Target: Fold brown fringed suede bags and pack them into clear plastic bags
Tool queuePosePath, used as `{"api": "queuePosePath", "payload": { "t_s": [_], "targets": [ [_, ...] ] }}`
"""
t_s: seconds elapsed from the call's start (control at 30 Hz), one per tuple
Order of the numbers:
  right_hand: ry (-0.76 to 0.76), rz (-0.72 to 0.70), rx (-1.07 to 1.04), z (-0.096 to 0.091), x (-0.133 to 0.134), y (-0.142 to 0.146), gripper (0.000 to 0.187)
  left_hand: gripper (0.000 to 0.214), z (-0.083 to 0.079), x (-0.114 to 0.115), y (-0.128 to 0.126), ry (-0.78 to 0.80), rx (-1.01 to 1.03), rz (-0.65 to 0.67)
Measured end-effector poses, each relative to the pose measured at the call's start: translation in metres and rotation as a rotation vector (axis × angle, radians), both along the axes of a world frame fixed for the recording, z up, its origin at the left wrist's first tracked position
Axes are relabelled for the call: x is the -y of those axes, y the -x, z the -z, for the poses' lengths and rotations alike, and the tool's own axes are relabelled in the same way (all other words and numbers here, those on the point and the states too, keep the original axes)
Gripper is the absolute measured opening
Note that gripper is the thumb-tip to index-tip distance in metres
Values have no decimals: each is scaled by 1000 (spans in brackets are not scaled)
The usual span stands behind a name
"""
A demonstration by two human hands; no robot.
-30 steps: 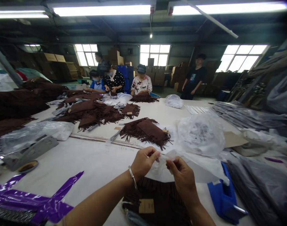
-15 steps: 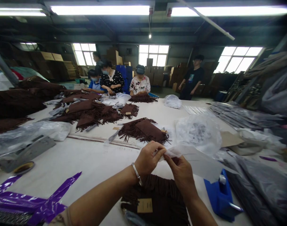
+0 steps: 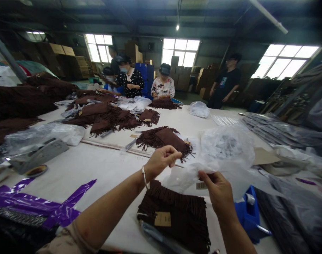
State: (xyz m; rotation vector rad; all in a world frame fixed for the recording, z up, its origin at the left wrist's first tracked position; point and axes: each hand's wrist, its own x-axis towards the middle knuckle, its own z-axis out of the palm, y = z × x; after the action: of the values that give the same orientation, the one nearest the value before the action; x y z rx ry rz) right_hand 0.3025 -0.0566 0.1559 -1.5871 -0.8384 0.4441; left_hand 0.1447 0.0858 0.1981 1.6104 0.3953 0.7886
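My right hand [image 3: 219,188] pinches a translucent plastic bag [image 3: 183,179] that carries a small barcode label [image 3: 201,185]. To its left, apart from the bag, my left hand [image 3: 163,161] is raised with thumb and fingertips pressed together. Whether anything tiny sits in that pinch I cannot make out. Below both hands lies a dark brown fringed bag [image 3: 184,218] with a tan paper tag [image 3: 162,219]. A wrapped strip [image 3: 155,236] rests along its lower left edge. Just past my left hand is another brown fringed bag [image 3: 167,139].
A blue tape dispenser [image 3: 249,215] stands at right, beside stacked plastic packs [image 3: 295,197]. Purple tape [image 3: 71,201] lies at left near a grey metal holder [image 3: 39,155]. Brown fringed pieces [image 3: 108,116] pile up farther off. Several people work or stand beyond the table [image 3: 97,176].
My hands have parted: the left moved left, off the plastic bag, and the right moved right and down, still holding it. The bag now hangs spread, showing its barcode. The camera has tilted down.
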Motion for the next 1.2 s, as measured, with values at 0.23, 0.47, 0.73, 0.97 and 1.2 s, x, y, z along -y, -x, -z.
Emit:
{"api": "queuePosePath", "payload": {
  "t_s": [0.23, 0.47, 0.73, 0.97, 1.2],
  "targets": [
    [-141, 114, -83, 4, 1, -6, 42, 54, -7, -15, 20, -203, -135, 455],
    [-89, 188, -67, 10, 0, -2, 39, 21, 7, 17, 39, -573, 14, 4],
    [-8, 105, -13, 8, -12, 5, 38, 36, 17, 1, 53, -501, -39, -111],
    [-34, 41, 438, 4, -22, 19, 30, 56, -4, -2, 54, -576, -188, 85],
    [-275, -282, 237, 7, -14, 35, 21, 23, -27, -30, 50, -258, -61, -215]
  ]
}}
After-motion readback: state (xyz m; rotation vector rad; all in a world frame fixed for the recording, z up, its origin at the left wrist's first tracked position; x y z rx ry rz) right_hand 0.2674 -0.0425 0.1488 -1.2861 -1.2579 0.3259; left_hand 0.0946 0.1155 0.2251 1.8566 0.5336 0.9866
